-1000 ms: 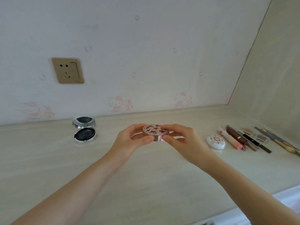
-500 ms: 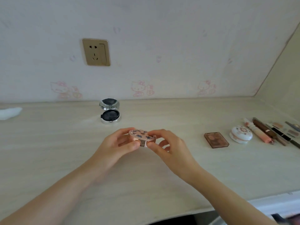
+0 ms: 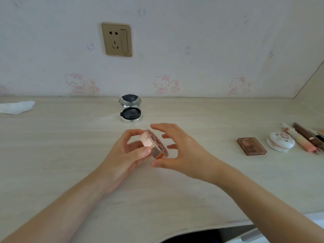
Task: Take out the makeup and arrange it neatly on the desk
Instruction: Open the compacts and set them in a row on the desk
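Observation:
A small round pink compact (image 3: 151, 144) with a dark flowered lid is pinched in my left hand (image 3: 125, 156) and tilted up on its edge, lid facing right, above the desk (image 3: 52, 146). My right hand (image 3: 184, 153) is cupped beside it with fingers spread and thumb just under it; I cannot tell if it touches. On the right, makeup lies in a row: a brown eyeshadow palette (image 3: 251, 146), a white round compact (image 3: 280, 142), a pink tube (image 3: 299, 142) and a brown stick (image 3: 305, 135).
An open black-and-silver compact (image 3: 130, 113) stands at the back of the desk below a gold wall socket (image 3: 117, 39). A crumpled white tissue (image 3: 16, 106) lies at the far left. The desk's front edge curves just below my forearms.
The pink compact has turned from lying flat between both hands to standing on its edge in my left hand. My right fingers have spread away from it. The view has shifted left.

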The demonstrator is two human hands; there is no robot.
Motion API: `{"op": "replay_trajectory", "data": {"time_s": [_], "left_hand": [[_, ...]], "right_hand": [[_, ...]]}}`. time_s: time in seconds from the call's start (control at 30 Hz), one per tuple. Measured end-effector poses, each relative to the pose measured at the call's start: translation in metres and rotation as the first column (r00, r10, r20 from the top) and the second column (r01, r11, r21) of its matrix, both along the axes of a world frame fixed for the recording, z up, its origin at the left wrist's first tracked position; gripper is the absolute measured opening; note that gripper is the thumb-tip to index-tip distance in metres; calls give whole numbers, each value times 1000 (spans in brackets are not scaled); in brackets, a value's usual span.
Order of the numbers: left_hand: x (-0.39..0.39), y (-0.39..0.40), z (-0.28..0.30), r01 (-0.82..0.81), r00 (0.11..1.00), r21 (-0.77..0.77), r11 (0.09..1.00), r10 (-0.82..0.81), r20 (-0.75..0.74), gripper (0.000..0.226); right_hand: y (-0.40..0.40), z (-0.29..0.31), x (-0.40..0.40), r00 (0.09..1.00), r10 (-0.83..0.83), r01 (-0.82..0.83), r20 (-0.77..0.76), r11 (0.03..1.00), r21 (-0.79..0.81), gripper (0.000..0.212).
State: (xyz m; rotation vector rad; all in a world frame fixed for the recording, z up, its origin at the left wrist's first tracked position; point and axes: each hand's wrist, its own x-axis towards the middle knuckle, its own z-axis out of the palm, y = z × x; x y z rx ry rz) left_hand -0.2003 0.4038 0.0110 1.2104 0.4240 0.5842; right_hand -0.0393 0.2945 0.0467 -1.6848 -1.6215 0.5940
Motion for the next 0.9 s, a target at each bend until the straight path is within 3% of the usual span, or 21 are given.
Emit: {"op": "replay_trajectory", "data": {"time_s": [0.07, 0.23, 0.47, 0.53, 0.83, 0.9], "left_hand": [[-2, 1, 0, 9, 1000, -14, 1000, -9, 6, 58], [-1, -2, 1, 24, 999, -79, 997, -20, 49, 52], [-2, -4, 8, 9, 997, -131, 991, 1, 73, 48], [-3, -3, 8, 23, 996, -137, 990, -12, 85, 48], [-5, 5, 4, 66, 994, -89, 994, -58, 95, 57], [-5, 6, 3, 51, 997, -14, 999, -50, 54, 57]], "right_hand": [[4, 6, 0, 999, 41, -42, -15, 998, -42, 85], [9, 14, -2, 998, 18, -16, 61, 1000, -25, 78], [10, 17, -7, 996, -24, 21, -86, 999, -38, 65], [10, 16, -8, 993, -73, 70, -96, 997, -41, 70], [13, 26, 0, 996, -39, 32, -84, 996, -81, 74], [12, 25, 4, 990, -22, 8, -137, 995, -98, 71]]}}
